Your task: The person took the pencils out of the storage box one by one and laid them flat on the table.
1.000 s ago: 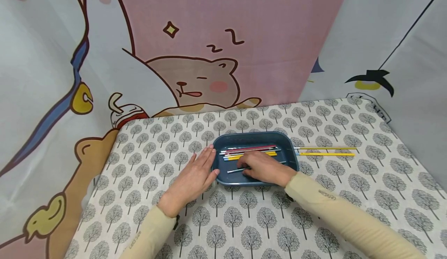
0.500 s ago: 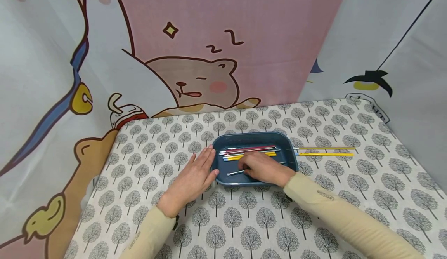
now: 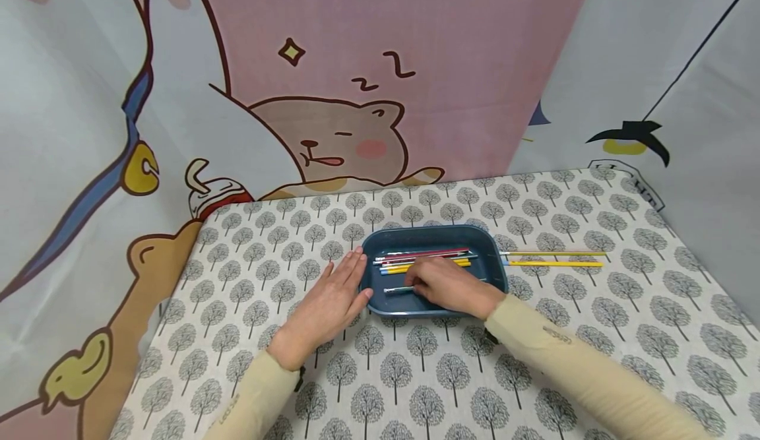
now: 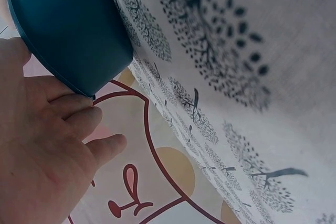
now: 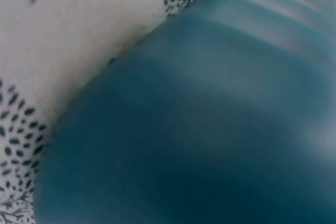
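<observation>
In the head view a dark blue rectangular tray (image 3: 436, 313) stands on the table. My left hand (image 3: 325, 303) rests against its left end, fingers fairly straight. In the left wrist view, that hand's fingertips (image 4: 86, 116) touch the rim of the tray wall (image 4: 73, 30). My right hand (image 3: 446, 283) reaches inside the tray, fingers curled, and pinches a dark pencil (image 3: 399, 289) with a silvery left end. Behind that hand lie a red pencil (image 3: 436, 253) and yellow pencils (image 3: 392, 270), partly covered by it. The right wrist view shows only the blurred tray side (image 5: 199, 119).
Two yellow pencils (image 3: 558, 264) lie side by side on the tablecloth (image 3: 368, 387), just right of the tray. The cloth has a tree print. A cartoon-printed curtain (image 3: 475, 64) hangs behind the table and along its sides.
The pencil in my right hand has shifted slightly, its left end dipping toward me and then moving back. My left hand, the tray and the other pencils stay put.
</observation>
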Demonstrator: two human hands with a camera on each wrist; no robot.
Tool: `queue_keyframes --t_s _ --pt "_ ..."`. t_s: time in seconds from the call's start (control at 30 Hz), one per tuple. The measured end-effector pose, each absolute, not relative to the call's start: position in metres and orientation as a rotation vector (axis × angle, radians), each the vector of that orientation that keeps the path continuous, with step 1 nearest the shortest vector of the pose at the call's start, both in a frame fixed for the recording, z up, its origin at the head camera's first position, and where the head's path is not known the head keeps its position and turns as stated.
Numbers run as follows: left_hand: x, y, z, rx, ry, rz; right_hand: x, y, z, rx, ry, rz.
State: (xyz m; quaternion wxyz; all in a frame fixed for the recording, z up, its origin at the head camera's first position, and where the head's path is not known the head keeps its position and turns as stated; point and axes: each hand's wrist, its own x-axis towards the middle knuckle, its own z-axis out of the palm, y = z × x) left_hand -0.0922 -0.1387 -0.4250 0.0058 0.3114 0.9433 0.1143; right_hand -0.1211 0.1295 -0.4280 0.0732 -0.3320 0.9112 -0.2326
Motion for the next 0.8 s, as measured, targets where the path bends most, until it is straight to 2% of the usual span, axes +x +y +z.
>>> queue_keyframes --t_s 0.8 --pt "-0.092 -0.138 -0.425 0.975 2.954 0.353 -0.111 0.136 -0.401 -1.014 2.844 -0.858"
